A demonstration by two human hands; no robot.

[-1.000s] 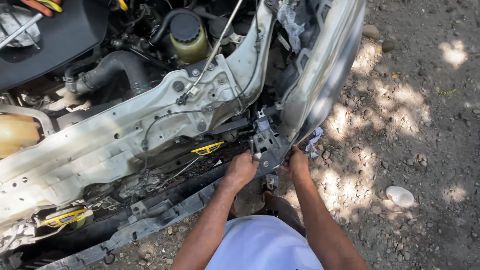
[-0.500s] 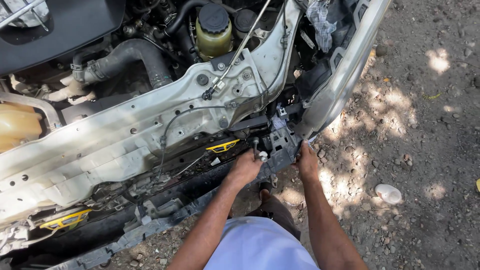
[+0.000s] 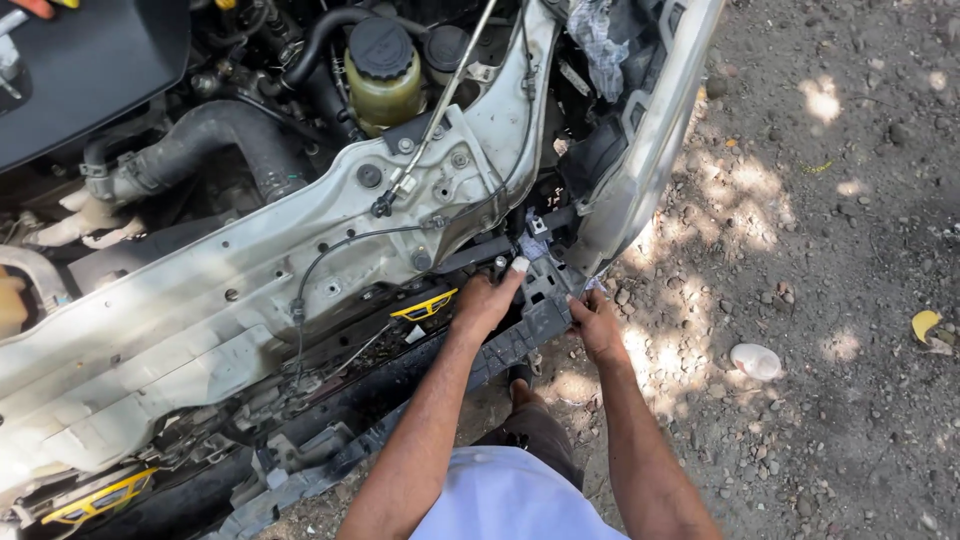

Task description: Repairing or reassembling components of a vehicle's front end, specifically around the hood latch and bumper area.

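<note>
I look down into an open car engine bay with the front bumper off. My left hand (image 3: 487,300) rests on a black plastic bracket (image 3: 545,283) at the end of the lower black crossbar (image 3: 500,350), its index finger stretched up toward a small bolt area. My right hand (image 3: 597,322) grips the outer end of the same bracket, just under the white fender edge (image 3: 650,150). A yellow clip (image 3: 425,306) sits just left of my left hand. Both forearms reach forward from my light shirt.
The white radiator support panel (image 3: 250,290) crosses the view with a thin cable and a prop rod (image 3: 440,110). Behind it are a yellowish fluid reservoir (image 3: 383,75) and black hoses (image 3: 210,140). Gravel ground lies to the right, with a pale stone (image 3: 755,360).
The view has shifted, so the car sits further right and higher. My hands stay on the black bracket; my left index finger is now stretched upward.
</note>
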